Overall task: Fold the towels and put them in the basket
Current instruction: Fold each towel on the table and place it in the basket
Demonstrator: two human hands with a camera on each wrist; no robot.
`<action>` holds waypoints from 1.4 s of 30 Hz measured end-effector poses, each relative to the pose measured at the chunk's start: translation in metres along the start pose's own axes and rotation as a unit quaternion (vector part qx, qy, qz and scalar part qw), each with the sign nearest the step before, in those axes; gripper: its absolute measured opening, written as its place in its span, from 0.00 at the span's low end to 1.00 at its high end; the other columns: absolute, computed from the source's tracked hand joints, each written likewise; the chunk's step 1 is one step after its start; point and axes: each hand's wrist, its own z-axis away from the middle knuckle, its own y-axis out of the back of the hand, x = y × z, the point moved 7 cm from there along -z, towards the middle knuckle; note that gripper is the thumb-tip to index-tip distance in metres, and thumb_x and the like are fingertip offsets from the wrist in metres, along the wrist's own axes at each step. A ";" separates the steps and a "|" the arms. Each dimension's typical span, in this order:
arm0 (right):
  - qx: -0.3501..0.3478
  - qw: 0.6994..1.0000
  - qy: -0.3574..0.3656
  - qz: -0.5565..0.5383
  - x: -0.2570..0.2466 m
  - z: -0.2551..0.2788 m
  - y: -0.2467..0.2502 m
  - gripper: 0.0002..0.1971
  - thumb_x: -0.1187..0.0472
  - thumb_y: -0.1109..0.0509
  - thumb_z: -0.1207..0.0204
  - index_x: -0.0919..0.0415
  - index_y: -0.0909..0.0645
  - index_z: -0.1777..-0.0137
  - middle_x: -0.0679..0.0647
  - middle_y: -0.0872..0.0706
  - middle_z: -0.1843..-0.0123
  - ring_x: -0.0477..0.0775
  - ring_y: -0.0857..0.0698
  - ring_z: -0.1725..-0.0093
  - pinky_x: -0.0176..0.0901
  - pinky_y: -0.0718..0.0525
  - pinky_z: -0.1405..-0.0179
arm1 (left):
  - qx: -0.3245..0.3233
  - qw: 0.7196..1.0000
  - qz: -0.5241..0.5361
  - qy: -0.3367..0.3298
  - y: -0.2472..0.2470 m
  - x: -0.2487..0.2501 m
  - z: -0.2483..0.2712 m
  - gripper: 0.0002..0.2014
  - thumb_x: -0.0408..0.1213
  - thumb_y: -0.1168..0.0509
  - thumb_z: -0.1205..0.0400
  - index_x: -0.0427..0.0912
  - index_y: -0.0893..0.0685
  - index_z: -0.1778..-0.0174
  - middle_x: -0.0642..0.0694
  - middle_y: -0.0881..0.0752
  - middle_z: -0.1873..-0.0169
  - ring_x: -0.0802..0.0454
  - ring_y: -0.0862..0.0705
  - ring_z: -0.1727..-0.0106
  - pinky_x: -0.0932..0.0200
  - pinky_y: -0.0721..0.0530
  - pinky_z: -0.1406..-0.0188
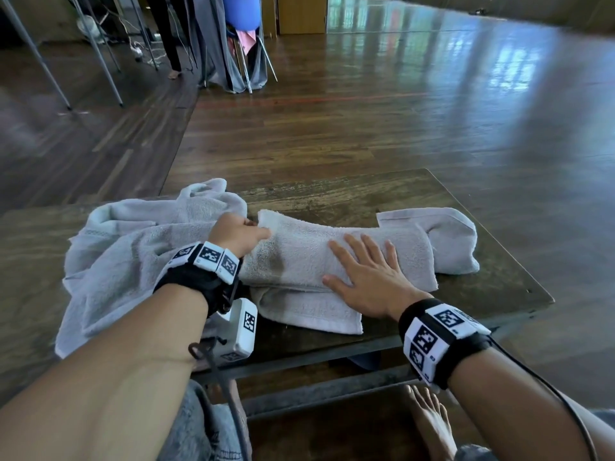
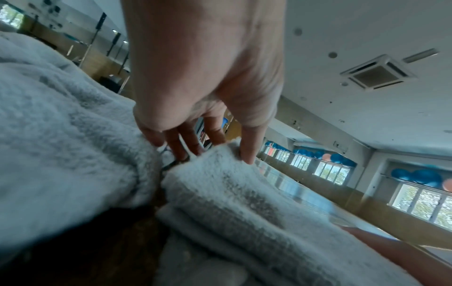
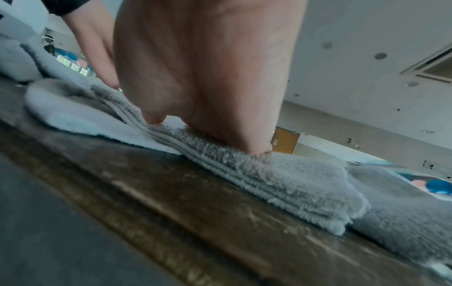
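A grey towel [image 1: 299, 261], folded into a long strip, lies across the middle of the wooden table [image 1: 349, 191]. My left hand [image 1: 256, 229] pinches its far left corner, the fingers curled over the edge; the left wrist view shows the left hand [image 2: 195, 149] gripping that fold of the towel [image 2: 232, 203]. Fingers spread, my right hand [image 1: 362, 261] presses flat on top of the strip. In the right wrist view the right hand [image 3: 208, 77] bears down on the towel's stacked layers [image 3: 281, 180]. No basket is in view.
A second, crumpled grey towel [image 1: 133, 247] is heaped on the table's left side, under my left forearm. A towel end [image 1: 446, 234] sticks out at the right, near the table's edge. Wooden floor lies beyond, with metal legs and hanging cloth [image 1: 233, 61] far back.
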 end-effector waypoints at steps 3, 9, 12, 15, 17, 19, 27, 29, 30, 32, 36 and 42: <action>0.009 1.000 0.001 -0.006 -0.001 0.000 0.000 0.38 0.29 0.54 0.17 0.40 0.61 0.11 0.50 0.60 0.09 0.58 0.66 0.11 0.67 0.73 0.19 | 0.011 0.999 -0.009 -0.038 0.003 0.016 0.003 0.12 0.41 0.26 0.24 0.38 0.20 0.66 0.48 0.20 0.71 0.53 0.21 0.70 0.60 0.27 0.73; 0.015 0.998 0.006 -0.064 0.002 0.001 0.014 0.34 0.34 0.43 0.16 0.42 0.46 0.12 0.52 0.43 0.10 0.57 0.50 0.11 0.66 0.59 0.14 | 0.030 0.987 -0.116 -0.104 0.001 0.046 0.012 0.08 0.42 0.34 0.21 0.42 0.23 0.54 0.48 0.17 0.59 0.49 0.19 0.60 0.54 0.24 0.62; 0.118 0.961 -0.018 -0.248 0.011 0.006 0.045 0.17 0.43 0.37 0.15 0.46 0.21 0.31 0.49 0.13 0.35 0.41 0.15 0.42 0.40 0.21 0.41 | 0.042 0.984 -0.044 -0.170 -0.007 0.078 0.025 0.09 0.43 0.30 0.23 0.45 0.21 0.52 0.51 0.15 0.57 0.49 0.16 0.54 0.55 0.22 0.56; 0.231 0.879 -0.094 -0.407 0.037 0.015 0.071 0.20 0.42 0.40 0.14 0.55 0.12 0.50 0.49 0.07 0.55 0.41 0.11 0.58 0.42 0.19 0.63 | -0.019 0.970 0.024 -0.242 -0.030 0.118 0.049 0.12 0.52 0.27 0.24 0.54 0.22 0.53 0.57 0.15 0.54 0.57 0.14 0.55 0.61 0.20 0.60; 0.169 0.790 -0.131 -0.575 0.051 0.018 0.064 0.25 0.37 0.39 0.16 0.57 0.10 0.47 0.54 0.06 0.52 0.53 0.08 0.54 0.46 0.14 0.58 | -0.123 0.956 0.084 -0.253 -0.056 0.137 0.066 0.12 0.53 0.31 0.21 0.54 0.20 0.45 0.54 0.11 0.50 0.57 0.11 0.56 0.56 0.13 0.58; 0.099 0.703 -0.133 -0.692 0.055 0.022 0.055 0.22 0.41 0.30 0.19 0.61 0.12 0.43 0.58 0.06 0.52 0.56 0.08 0.58 0.48 0.12 0.63 | -0.184 0.938 0.133 -0.262 -0.073 0.148 0.078 0.09 0.46 0.33 0.16 0.50 0.18 0.42 0.54 0.07 0.59 0.59 0.09 0.60 0.56 0.11 0.56; 0.124 0.728 -0.193 -0.646 0.102 0.033 0.051 0.14 0.68 0.23 0.22 0.67 0.20 0.40 0.67 0.07 0.51 0.55 0.10 0.63 0.46 0.07 0.59 | -0.129 0.939 0.009 -0.319 -0.092 0.141 0.069 0.09 0.32 0.36 0.17 0.47 0.15 0.45 0.52 0.12 0.52 0.62 0.13 0.53 0.71 0.15 0.59; 0.072 0.783 -0.189 -0.588 0.094 0.031 0.042 0.11 0.61 0.22 0.22 0.66 0.17 0.46 0.66 0.07 0.50 0.54 0.11 0.62 0.45 0.09 0.60 | -0.139 0.942 0.001 -0.307 -0.095 0.135 0.067 0.13 0.27 0.39 0.18 0.46 0.16 0.45 0.53 0.12 0.53 0.62 0.13 0.53 0.70 0.15 0.58; 0.069 0.808 -0.183 -0.555 0.088 0.029 0.040 0.10 0.59 0.22 0.22 0.65 0.16 0.48 0.64 0.06 0.52 0.52 0.11 0.64 0.44 0.11 0.62 | -0.136 0.943 0.000 -0.304 -0.094 0.134 0.066 0.14 0.26 0.41 0.19 0.47 0.16 0.45 0.53 0.12 0.54 0.61 0.12 0.53 0.68 0.14 0.57; 0.095 0.850 -0.180 -0.486 0.077 0.024 0.041 0.14 0.52 0.20 0.25 0.64 0.14 0.54 0.58 0.06 0.59 0.49 0.13 0.67 0.42 0.15 0.68 | -0.109 0.945 -0.010 -0.307 -0.090 0.134 0.063 0.16 0.24 0.42 0.20 0.46 0.15 0.48 0.52 0.13 0.54 0.57 0.13 0.54 0.66 0.14 0.56; 0.123 0.885 -0.190 -0.408 0.066 0.017 0.038 0.18 0.43 0.21 0.26 0.56 0.18 0.66 0.52 0.14 0.72 0.46 0.21 0.75 0.42 0.21 0.69 | -0.055 0.952 -0.086 -0.289 -0.078 0.125 0.057 0.08 0.29 0.32 0.24 0.48 0.15 0.61 0.52 0.15 0.66 0.54 0.18 0.67 0.67 0.26 0.74; 0.130 0.895 -0.206 -0.373 0.068 0.013 0.034 0.16 0.54 0.25 0.22 0.56 0.18 0.71 0.47 0.22 0.79 0.45 0.24 0.76 0.41 0.24 0.66 | -0.232 0.905 -0.217 -0.282 -0.096 0.100 0.071 0.21 0.58 0.18 0.37 0.57 0.15 0.53 0.60 0.18 0.62 0.67 0.21 0.63 0.68 0.28 0.71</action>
